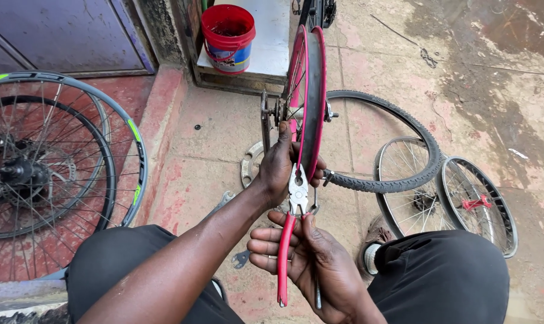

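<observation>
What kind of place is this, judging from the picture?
Probably an outdoor bicycle repair spot on rough paved ground. Loose spoked wheels and a bare tyre lie about, and the right hand holds red-handled pliers at a pink wheel rim that the left hand steadies.

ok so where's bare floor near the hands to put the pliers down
Bare paving lies between the red plastic bucket and the left hand, and more at far right beyond the black rubber tyre. Crowded: the silver spoked rims and under the red-handled pliers in the right hand.
</observation>
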